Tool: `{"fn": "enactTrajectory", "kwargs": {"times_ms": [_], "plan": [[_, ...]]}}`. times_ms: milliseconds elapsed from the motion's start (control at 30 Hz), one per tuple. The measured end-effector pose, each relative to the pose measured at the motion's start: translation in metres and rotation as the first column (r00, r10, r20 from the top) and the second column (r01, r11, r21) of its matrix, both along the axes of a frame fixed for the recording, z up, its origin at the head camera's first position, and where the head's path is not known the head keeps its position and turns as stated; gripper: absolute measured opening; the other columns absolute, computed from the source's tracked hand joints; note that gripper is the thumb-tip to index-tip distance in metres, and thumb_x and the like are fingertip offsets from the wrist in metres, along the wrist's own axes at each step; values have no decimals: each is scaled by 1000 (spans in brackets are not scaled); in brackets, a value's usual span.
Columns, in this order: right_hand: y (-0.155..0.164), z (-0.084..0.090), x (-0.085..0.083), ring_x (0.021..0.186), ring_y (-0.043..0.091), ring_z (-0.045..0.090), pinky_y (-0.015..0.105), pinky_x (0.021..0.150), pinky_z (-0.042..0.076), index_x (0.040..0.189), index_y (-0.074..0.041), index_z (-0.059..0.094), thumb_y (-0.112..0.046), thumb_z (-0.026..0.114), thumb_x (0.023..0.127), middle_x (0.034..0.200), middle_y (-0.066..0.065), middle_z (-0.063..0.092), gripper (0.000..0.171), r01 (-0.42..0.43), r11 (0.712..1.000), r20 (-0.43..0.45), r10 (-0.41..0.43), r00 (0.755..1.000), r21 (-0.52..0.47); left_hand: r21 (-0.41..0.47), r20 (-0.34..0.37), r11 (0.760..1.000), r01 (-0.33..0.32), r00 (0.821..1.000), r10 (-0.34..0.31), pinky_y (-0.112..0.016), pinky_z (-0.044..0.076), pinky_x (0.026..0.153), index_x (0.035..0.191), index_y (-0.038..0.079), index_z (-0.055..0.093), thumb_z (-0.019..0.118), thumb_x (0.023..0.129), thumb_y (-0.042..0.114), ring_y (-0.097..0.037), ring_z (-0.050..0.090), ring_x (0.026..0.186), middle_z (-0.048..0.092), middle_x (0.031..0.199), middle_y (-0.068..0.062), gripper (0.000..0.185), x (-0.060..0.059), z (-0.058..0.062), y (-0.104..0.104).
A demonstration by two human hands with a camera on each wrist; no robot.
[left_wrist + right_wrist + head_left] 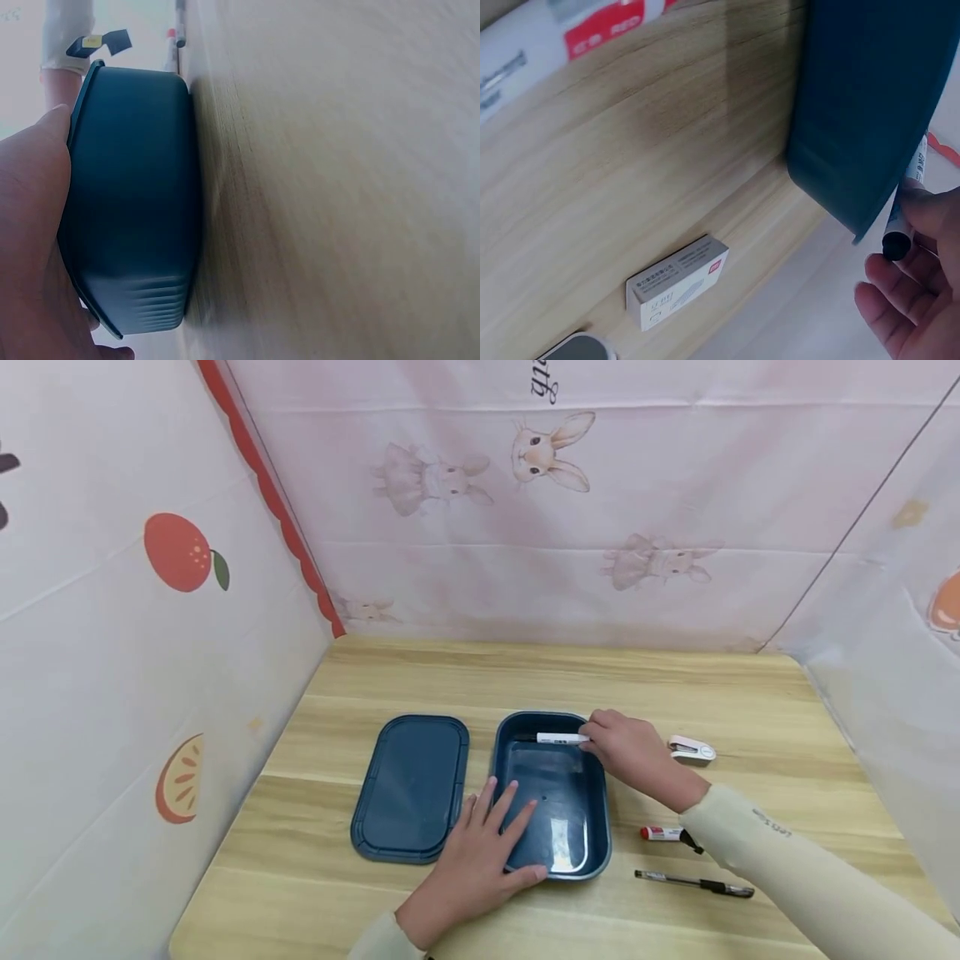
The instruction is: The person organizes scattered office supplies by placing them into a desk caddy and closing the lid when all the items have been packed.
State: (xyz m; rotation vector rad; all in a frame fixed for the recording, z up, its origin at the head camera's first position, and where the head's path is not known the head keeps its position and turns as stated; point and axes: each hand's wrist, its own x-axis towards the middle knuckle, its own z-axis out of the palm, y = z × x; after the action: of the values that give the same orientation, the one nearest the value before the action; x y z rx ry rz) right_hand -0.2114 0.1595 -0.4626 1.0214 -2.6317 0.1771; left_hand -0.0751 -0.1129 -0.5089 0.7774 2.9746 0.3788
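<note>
My right hand [633, 756] pinches a white marker [557, 738] with a black cap near one end. The marker lies across the far part of a dark blue plastic box [555, 785], its capped end inside the walls. In the right wrist view, thumb and fingers hold the marker [918, 166] at the box's rim, its black end sticking out past the edge. My left hand [480, 856] rests on the box's near left rim with the fingers spread and fairly straight, overlapping the interior. The left wrist view shows the box wall [135, 195] standing on the table.
The flat blue lid [411, 789] lies left of the box. To the right are a white and dark stapler [692, 750], a red-ended marker [662, 834] partly behind my sleeve, and a black pen [693, 882]. A small staple box [676, 283] shows in the right wrist view.
</note>
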Motion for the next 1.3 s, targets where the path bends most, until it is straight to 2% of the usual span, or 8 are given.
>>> {"fn": "enactTrajectory", "kwargs": {"times_ms": [200,567,967,1300], "plan": [[-4,-7,-3,73,14,56,28,56,53,100,-11,74,-23,75,92,85,-1,61,14,-13,1000,-11,13,1000,11,11,3,1000,0,1000,0,-64,21,120,161,33,24,37,95,76,-32,-4,158,12,171,-3,81,0,0,1],[-19,-16,-11,73,18,56,32,50,50,94,-10,73,-23,77,90,83,1,60,14,8,1000,-40,-7,999,23,8,-4,1000,-1,1000,1,-63,20,121,161,32,24,37,95,77,-32,-3,158,12,171,-4,81,0,-1,0],[-25,-23,-12,69,20,56,33,47,50,89,-9,73,-24,80,87,81,4,62,17,26,995,-107,-16,994,96,-10,-24,1000,1,1000,-1,-64,20,120,162,34,21,33,94,78,-34,1,157,13,170,-6,82,0,-1,0],[-32,-23,-13,66,22,56,36,47,50,84,-10,72,-23,80,86,79,5,65,15,47,985,-91,-32,995,164,-13,-26,1000,-3,1000,2,-66,17,120,162,34,22,34,94,78,-34,0,157,15,170,-6,81,0,-2,1]]}}
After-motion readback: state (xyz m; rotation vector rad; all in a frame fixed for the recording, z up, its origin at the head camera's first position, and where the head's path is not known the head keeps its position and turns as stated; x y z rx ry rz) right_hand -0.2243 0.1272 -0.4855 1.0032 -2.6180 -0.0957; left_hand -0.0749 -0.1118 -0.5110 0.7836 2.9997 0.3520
